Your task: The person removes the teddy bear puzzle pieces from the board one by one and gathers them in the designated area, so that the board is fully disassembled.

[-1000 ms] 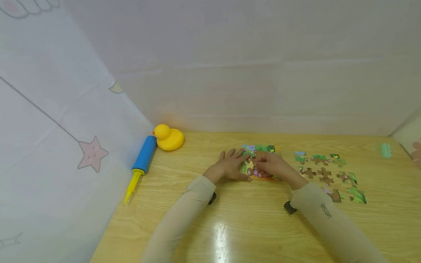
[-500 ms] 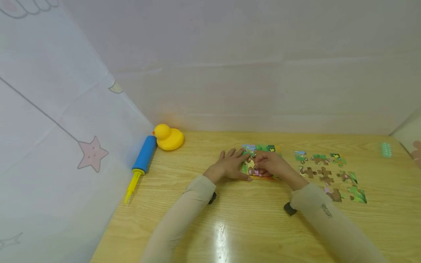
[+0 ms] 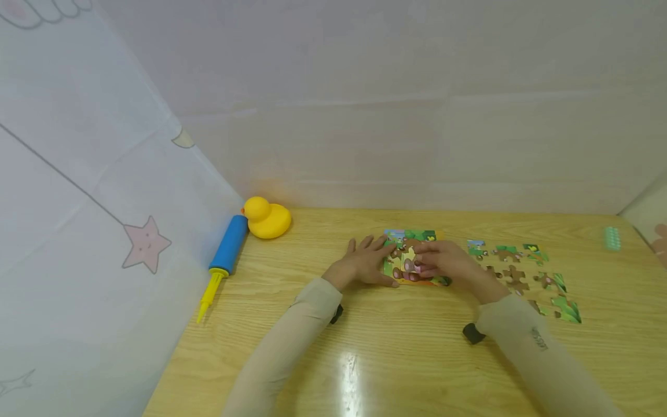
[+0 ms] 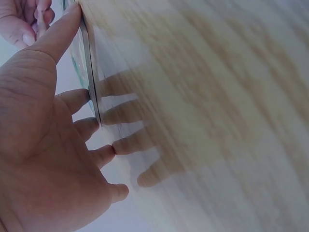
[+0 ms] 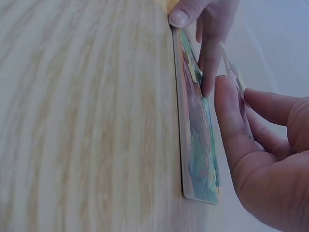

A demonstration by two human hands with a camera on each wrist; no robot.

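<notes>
A puzzle board [image 3: 413,234] with a colourful bear picture lies flat on the table, in the middle of the head view. My left hand [image 3: 363,267] rests at its left side, fingers spread and thumb at the near edge. Over the right part of the board, my right hand [image 3: 449,263] pinches a thin puzzle piece [image 5: 231,70] between thumb and fingers. The right wrist view shows that piece raised off the board and tilted. Part of the picture is hidden under the hands.
Several loose puzzle pieces [image 3: 516,278] lie in rough rows to the right of the board. A small pale green bumpy object [image 3: 612,238] lies farther right. On the left are a yellow rubber duck [image 3: 268,218] and a blue and yellow hand pump [image 3: 229,246]. A pale curtain [image 3: 344,116] hangs behind.
My right hand has shifted right and lifted a little from the board, pinching the puzzle piece. More of the picture shows at the lower middle. The left hand has stayed in place.
</notes>
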